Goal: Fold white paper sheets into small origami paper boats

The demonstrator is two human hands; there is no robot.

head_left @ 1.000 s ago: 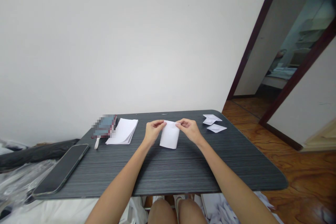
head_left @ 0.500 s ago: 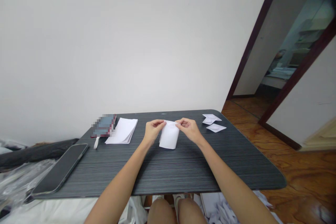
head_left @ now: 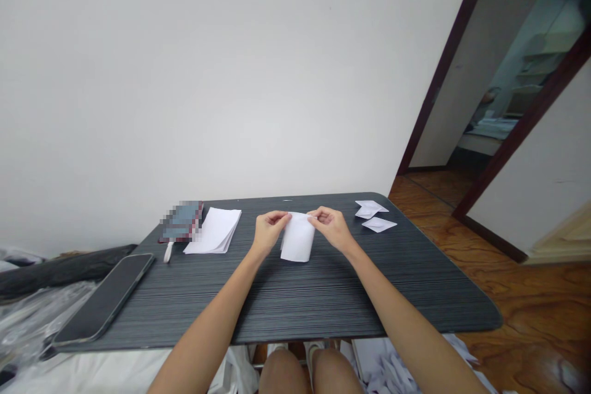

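Note:
A white sheet of paper (head_left: 297,241), bent over into a curve, stands a little above the middle of the dark table. My left hand (head_left: 268,231) pinches its upper left corner between thumb and fingers. At the upper right corner, my right hand (head_left: 331,226) grips the same sheet in a pinch. The sheet's lower edge hangs toward me, and its back layer is mostly hidden. Off to the right lie folded white paper pieces (head_left: 379,225), and left of my hands rests a stack of white paper (head_left: 213,232).
The dark striped table (head_left: 318,314) stands against a white wall. A black phone (head_left: 106,298) lies at its left edge, near a pixelated device (head_left: 182,221) with a white plug or strap (head_left: 168,252). Beneath the table's front edge are crumpled papers (head_left: 388,369).
Both hands keep their pinch on the paper and stay almost in place. The whole view has shifted very slightly.

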